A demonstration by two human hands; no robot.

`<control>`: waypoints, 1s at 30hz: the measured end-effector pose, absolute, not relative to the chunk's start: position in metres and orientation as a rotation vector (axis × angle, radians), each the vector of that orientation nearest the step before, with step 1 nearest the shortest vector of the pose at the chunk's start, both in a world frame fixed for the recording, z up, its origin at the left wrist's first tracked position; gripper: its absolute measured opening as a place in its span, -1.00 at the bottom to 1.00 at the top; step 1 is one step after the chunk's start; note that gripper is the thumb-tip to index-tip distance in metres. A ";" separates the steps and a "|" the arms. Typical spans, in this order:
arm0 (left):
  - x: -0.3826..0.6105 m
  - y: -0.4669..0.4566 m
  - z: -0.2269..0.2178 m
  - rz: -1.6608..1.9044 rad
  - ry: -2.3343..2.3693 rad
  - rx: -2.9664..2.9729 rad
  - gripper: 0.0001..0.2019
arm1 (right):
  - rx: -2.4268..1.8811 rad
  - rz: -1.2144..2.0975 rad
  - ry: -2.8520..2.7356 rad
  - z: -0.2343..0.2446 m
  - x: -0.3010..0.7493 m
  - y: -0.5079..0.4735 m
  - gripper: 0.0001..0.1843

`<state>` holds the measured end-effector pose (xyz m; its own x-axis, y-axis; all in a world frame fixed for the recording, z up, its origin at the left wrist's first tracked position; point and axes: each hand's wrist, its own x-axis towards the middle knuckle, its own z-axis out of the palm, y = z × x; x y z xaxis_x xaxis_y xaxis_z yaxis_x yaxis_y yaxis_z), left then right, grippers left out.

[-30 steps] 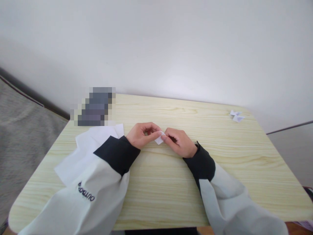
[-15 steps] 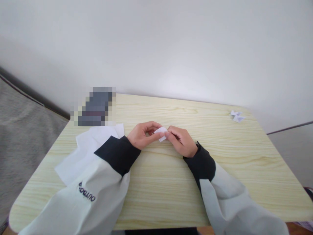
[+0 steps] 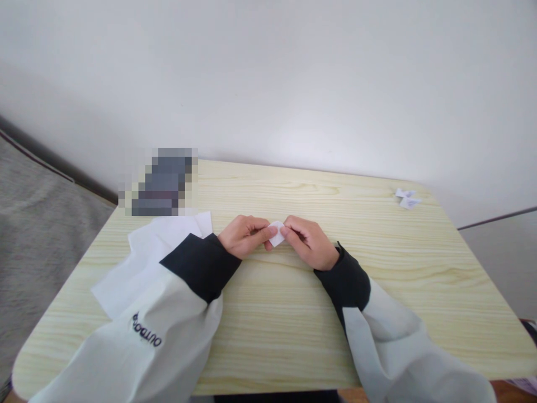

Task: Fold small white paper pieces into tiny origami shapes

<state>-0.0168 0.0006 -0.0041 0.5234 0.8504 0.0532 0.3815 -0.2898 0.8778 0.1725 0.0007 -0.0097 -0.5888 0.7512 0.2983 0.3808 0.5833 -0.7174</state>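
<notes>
A small piece of folded white paper (image 3: 276, 234) is pinched between my two hands, above the middle of the table. My left hand (image 3: 246, 235) is closed on its left side, the thumb lying on the near face and the fingers behind. My right hand (image 3: 308, 239) grips the right edge between thumb and curled forefinger. The paper's far face and the fingertips behind it are hidden.
Several white paper sheets (image 3: 145, 252) lie at the left, partly under my left sleeve (image 3: 159, 330). Behind them is a dark, pixelated object (image 3: 161, 182). Small folded paper pieces (image 3: 406, 199) rest at the table's (image 3: 272, 336) back right, near the wall (image 3: 268, 84).
My left fingers have curled in behind the paper, and its visible shape has turned more upright. The right hand stays nearly where it was.
</notes>
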 end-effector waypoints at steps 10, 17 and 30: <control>-0.015 -0.002 -0.008 0.714 1.087 1.959 -0.70 | -0.895 0.805 -2.247 -0.011 0.173 0.001 -0.74; -0.015 -0.001 -0.005 0.735 1.001 1.913 -0.65 | -0.889 0.861 -2.182 -0.009 0.173 0.000 -0.73; -0.012 -0.003 -0.003 0.768 1.060 1.869 -0.67 | -0.891 0.871 -2.216 -0.010 0.173 0.001 -0.69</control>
